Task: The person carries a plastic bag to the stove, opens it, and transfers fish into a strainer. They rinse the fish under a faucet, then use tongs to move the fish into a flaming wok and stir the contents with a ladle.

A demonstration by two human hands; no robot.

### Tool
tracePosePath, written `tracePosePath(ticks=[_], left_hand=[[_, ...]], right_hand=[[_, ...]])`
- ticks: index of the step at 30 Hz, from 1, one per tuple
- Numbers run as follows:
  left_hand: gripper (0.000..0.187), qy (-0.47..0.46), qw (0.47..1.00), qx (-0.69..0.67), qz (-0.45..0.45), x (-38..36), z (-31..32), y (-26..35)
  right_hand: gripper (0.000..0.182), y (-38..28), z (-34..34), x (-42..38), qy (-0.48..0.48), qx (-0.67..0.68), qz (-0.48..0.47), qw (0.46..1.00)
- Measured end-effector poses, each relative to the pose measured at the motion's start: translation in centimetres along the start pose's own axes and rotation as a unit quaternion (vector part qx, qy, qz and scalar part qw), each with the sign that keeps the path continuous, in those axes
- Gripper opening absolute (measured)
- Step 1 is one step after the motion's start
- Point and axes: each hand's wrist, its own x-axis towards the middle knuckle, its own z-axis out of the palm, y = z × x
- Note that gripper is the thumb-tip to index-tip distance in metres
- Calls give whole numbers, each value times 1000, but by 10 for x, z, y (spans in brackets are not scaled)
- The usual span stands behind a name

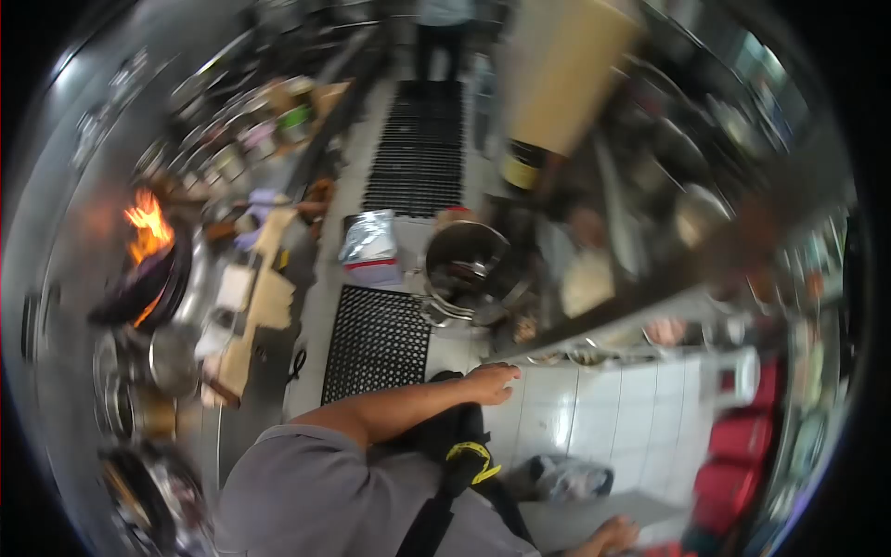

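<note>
My left hand (492, 382) is stretched across in front of my body, its fingers loosely bent and apart, with nothing showing in it. Beyond it on the floor stands a large metal pot (464, 269) with dark contents. A silver pouch (369, 243) lies beside the pot. At the bottom edge, my right hand (614, 535) is partly cut off and blurred; its fingers look curled, and I cannot tell whether it holds anything. A flat grey surface (594, 511) is right beside that hand. My black apron (432, 524) has a yellow tie at the waist.
Flames (148, 227) rise from a dark wok (153, 278) on the stove at left. Several metal pots (174, 360) and containers line that counter. A black perforated mat (376, 339) lies on the tiles. A counter edge (640, 302) juts in from the right. Someone (444, 37) stands far back.
</note>
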Motion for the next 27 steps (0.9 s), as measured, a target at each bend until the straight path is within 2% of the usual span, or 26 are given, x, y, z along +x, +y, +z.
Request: tracePosePath(ticks=[2, 6, 8, 10, 11, 14, 15, 16, 17, 19, 20, 23, 27], left_hand=[[40, 58, 997, -33, -43, -30, -52, -4], [39, 208, 971, -39, -108, -110, -114, -34], [37, 287, 951, 4, -118, -131, -127, -53], [36, 326, 934, -33, -140, -162, -141, -62], [36, 345, 925, -52, -148, -175, -149, -66], [34, 387, 913, -47, -120, -211, -171, -62], [33, 400, 908, -45, -114, -227, -175, -62], [33, 417, 902, -42, -101, -238, -179, -64], [32, 442, 892, -30, -92, -251, -185, -65], [30, 496, 864, -19, -83, -278, -185, -59], [32, 526, 849, -8, -53, -293, -186, -61], [33, 584, 809, -7, -73, -344, -190, -54], [28, 637, 761, -45, -115, -403, -191, -45]], right_hand=[[36, -35, -15, -2, -19, 61, -63, 996], [36, -115, -40, -55, -223, 118, -221, 942], [36, -166, -31, -78, -348, 139, -319, 871], [36, -222, -15, -80, -451, 183, -454, 747], [44, -268, -9, -109, -451, 179, -226, 844], [47, -372, -61, -128, -336, 232, -382, 829], [46, -394, -108, -128, -390, 312, -358, 789], [39, -417, -92, -132, -279, 274, -492, 778], [31, -430, -106, -131, -305, 335, -484, 748], [21, -453, -85, -140, -322, 453, -494, 669], [20, -453, -93, -141, -397, 467, -494, 618], [19, -461, -131, -152, -557, 374, -496, 552], [18, -477, -178, -190, -682, 247, -472, 501]])
